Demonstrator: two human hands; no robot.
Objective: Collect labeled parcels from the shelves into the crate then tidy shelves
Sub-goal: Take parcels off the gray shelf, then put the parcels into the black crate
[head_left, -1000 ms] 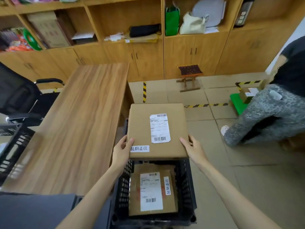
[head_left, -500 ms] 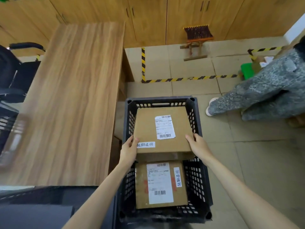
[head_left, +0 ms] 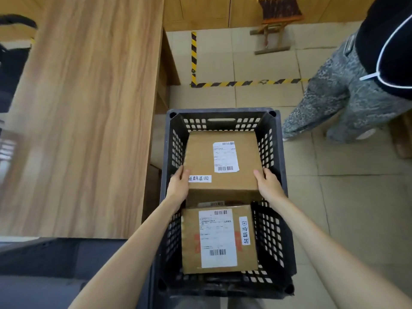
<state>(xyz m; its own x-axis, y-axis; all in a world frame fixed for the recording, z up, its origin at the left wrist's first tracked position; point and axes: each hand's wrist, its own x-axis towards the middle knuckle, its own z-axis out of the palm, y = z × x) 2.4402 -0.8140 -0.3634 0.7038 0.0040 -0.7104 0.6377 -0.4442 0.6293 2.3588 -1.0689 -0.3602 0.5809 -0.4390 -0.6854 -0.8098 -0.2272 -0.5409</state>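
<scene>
While the left hand (head_left: 178, 186) and right hand (head_left: 268, 186) clasp its near corners, the upper parcel (head_left: 223, 160) sits in the crate's (head_left: 223, 114) far half; stiff, seemingly light cardboard; opposite side edges grip best.

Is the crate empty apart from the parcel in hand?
No, a second labeled parcel already lies in the crate, nearer than the held parcel.

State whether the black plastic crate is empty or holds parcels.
Holds parcels: one labelled cardboard parcel lies inside the black plastic crate; both hands lower another.
</scene>
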